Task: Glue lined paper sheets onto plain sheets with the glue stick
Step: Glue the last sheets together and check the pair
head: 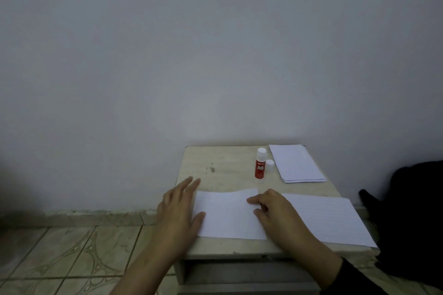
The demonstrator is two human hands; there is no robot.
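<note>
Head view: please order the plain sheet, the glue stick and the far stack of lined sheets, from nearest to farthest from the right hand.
1. Plain sheet: under the right hand, which rests on its right part.
2. Glue stick: upright, behind the hand.
3. Stack of lined sheets: at the table's far right corner.

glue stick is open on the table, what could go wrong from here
The glue stick stands upright and uncapped, its cap beside it: a reaching right hand might tip it, and the glue may dry. The lined sheet overhangs the table edge and could slide off.
</note>
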